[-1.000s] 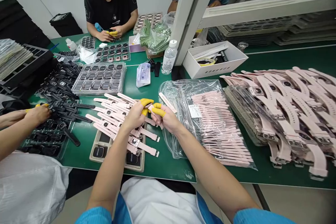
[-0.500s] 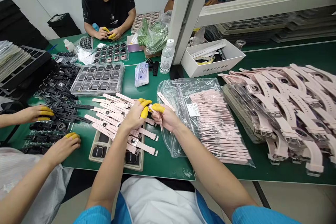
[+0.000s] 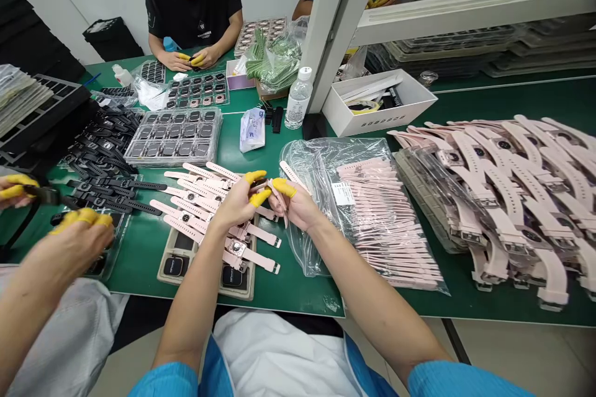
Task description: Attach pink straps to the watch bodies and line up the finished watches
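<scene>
The clearest change close in was at the fingertips: half a second earlier they had met tightly, and now the left hand's (image 3: pixel 236 201) finger and thumb stood a little wider, so that a small dark piece (image 3: pixel 259 185), probably a watch case, showed between them. Its grip seemed to pinch that piece. The right hand's (image 3: pixel 300 208) grip pinched a pink strap (image 3: pixel 279 193), now tilted so that more of it showed, its lower end hanging below the fingers. Both things were above the table (image 3: pixel 302 294), between the pink watches (image 3: pixel 190 196) on the tray (image 3: pixel 161 272) and the bag (image 3: pixel 363 223) of straps; a loose strap (image 3: pixel 293 174) lay by the bag's left edge. The shift suggested that the work on this piece was still under way; whether piece and strap were joined could not be told. At the left, a co-worker's hand (image 3: pixel 13 191) had lifted a dark watch (image 3: pixel 44 195), blurred, while the other hand (image 3: pixel 81 239) had moved nearer the camera.
</scene>
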Motion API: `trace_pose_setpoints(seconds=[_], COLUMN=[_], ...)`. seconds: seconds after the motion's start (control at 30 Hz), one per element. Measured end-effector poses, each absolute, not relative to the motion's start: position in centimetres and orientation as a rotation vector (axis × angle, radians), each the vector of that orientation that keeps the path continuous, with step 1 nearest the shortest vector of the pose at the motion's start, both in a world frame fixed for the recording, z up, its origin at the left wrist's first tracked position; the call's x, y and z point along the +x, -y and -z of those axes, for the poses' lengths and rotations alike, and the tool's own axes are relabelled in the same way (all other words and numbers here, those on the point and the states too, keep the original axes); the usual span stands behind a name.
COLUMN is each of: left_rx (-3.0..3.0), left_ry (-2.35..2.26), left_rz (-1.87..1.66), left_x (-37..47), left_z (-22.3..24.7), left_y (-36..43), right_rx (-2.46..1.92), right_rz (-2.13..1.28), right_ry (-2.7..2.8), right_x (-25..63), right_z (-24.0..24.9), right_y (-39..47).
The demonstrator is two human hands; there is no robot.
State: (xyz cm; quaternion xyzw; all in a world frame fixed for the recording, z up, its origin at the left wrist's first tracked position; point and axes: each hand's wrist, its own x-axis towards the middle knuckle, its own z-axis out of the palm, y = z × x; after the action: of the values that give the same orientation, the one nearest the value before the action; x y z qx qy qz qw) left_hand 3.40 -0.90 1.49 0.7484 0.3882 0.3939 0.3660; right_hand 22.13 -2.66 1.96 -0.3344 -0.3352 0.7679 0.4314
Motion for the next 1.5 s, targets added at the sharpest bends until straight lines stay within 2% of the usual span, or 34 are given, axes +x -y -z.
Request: trace_pose_setpoints(seconds=[0.1,0.3,0.4,0.47,0.53,0.7,0.9,1.3,1.5], left_rx=[1.757,1.271,1.038,1.035,1.167,1.845,2.192,2.179,2.243], left_ry=[-1.003,-1.124,-1.241,-1.256,-1.23,-1.08,-1.001,-0.969,-1.006], left_rz=[-1.138,-1.541,-1.759,-1.692,-1.476,-1.077,-0.991,-0.977,-0.944], left_x=[4.1,2.6,0.8,0.5,1.3,4.1,3.8,3.9,3.7], left_z=[-1.6,-2.7,-3.0,-2.8,-2.3,-0.8,-0.5,-1.1,-1.1], left_y=[1.0,0.0,-1.0,-1.2,-0.9,0.6,0.7,1.0,1.1], right_rx=[-0.818,-0.854,-0.961,-0.984,-0.949,-0.849,-0.823,-0.751,-0.798], right_rz=[-1.917,-2.18,-2.115,-1.953,-1.829,-1.861,-1.962,-1.998,-1.998], right_ry=[0.872,1.094,1.19,1.139,1.07,1.047,1.055,0.706,0.701], right_x=[22.1,22.8,23.3,23.2,23.0,22.4,22.0,21.4,21.7], right_z=[-2.3,-2.6,-2.4,-2.3,-2.4,-2.7,-2.4,-2.1,-1.8], right_y=[2.9,2.9,2.5,2.4,2.4,2.9,3.0,2.9,2.8])
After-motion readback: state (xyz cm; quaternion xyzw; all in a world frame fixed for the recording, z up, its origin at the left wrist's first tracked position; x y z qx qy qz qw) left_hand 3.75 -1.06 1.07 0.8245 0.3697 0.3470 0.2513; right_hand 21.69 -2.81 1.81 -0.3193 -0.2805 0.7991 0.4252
